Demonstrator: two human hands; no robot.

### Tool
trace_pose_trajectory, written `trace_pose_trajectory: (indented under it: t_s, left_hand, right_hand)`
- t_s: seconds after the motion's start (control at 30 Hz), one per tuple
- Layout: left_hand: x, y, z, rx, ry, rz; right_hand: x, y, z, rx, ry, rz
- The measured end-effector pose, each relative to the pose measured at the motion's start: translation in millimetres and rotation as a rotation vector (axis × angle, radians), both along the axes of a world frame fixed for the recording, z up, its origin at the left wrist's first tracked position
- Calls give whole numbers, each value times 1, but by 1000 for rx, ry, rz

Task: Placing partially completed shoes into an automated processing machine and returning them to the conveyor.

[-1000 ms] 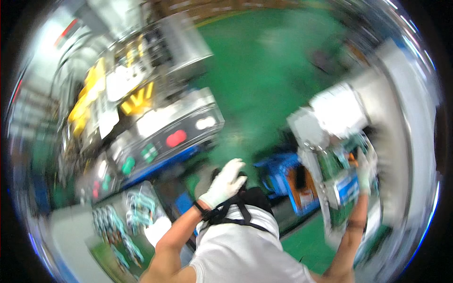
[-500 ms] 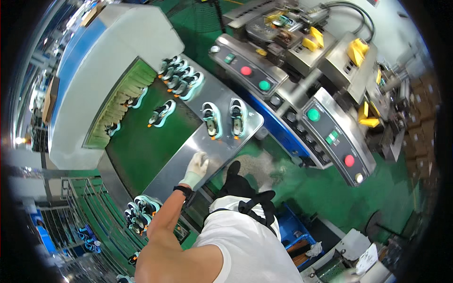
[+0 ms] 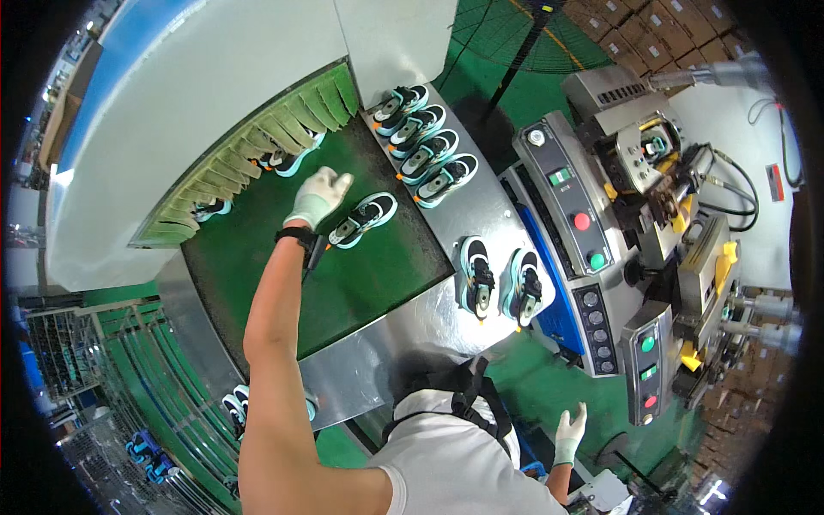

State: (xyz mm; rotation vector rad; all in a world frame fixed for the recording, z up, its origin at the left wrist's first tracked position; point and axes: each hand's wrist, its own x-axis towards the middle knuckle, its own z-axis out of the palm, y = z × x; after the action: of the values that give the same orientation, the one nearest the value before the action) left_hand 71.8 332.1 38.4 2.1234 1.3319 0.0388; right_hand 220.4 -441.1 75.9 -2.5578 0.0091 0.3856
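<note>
My left hand [image 3: 318, 196], in a pale glove, reaches over the green conveyor belt [image 3: 309, 300]. Its fingers are parted and it holds nothing. Just to its right a black, white and mint sports shoe [image 3: 364, 221] with an orange tab lies on the belt, apart from the hand. Two more shoes, one partly under the curtain [image 3: 296, 159] and another at its left end [image 3: 212, 209], sit at the opening's edge. My right hand [image 3: 569, 435], also gloved, is at the lower right beyond my body, fingers spread and nothing in it.
Several shoes [image 3: 425, 154] stand in a row on the steel ledge right of the belt. A pair of shoes [image 3: 477, 275] sits nearer its corner. On the right is a machine with a button panel [image 3: 566, 193]. A wire rack [image 3: 142, 369] stands lower left.
The view has turned and moved nearer the belt. My left hand has gone forward from above the steel ledge to over the belt, beside the shoe. My right hand has come into view.
</note>
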Motion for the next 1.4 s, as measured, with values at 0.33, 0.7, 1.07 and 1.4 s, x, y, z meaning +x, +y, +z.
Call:
trace_pose_trajectory:
  t_s: [0.33, 0.7, 1.07, 1.4]
  left_hand:
    - [-8, -103, -26, -143, 189, -175]
    - [50, -244, 109, -574, -711, -623]
    - [482, -301, 242, -69, -497, -1142]
    - [740, -273, 97, 333, -266, -833]
  right_hand:
    - [36, 108, -16, -33, 239, 472]
    - [70, 285, 61, 1174, 1323, 243]
    - [227, 141, 160, 1687, 882, 78]
    - [222, 47, 166, 1681, 503, -353]
